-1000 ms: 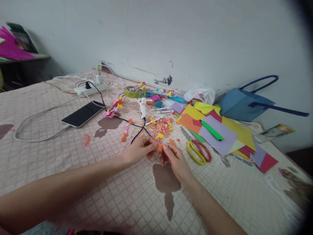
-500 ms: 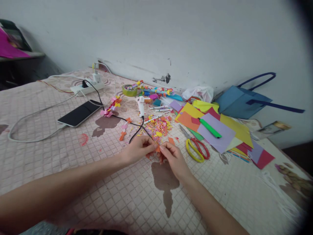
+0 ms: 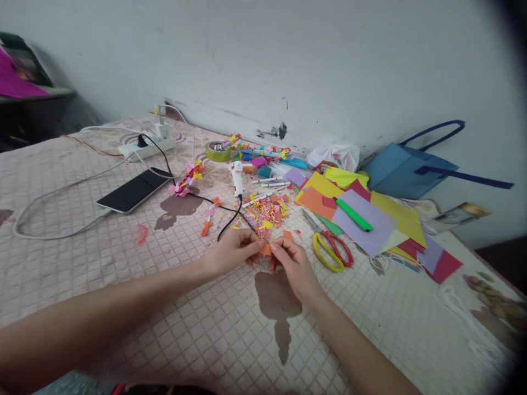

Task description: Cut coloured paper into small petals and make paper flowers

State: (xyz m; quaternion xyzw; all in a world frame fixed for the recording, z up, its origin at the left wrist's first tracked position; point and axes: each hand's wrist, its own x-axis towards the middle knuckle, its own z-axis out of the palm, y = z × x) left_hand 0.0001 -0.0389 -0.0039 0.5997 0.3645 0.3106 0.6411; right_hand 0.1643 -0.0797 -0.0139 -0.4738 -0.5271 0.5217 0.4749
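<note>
Grid-patterned desk fills the frame; dark-screened device at left, and at lower centre the left hand pinches an orange paper piece, more of it showing now, probably a slight regrip! Right hand clamps the other side, scissors beyond.

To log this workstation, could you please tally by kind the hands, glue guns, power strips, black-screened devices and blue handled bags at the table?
Left hand and right hand, pinching orange paper: 2
Glue gun: 1
Power strip: 1
Black-screened device: 1
Blue handled bag: 1
Total: 6
</note>
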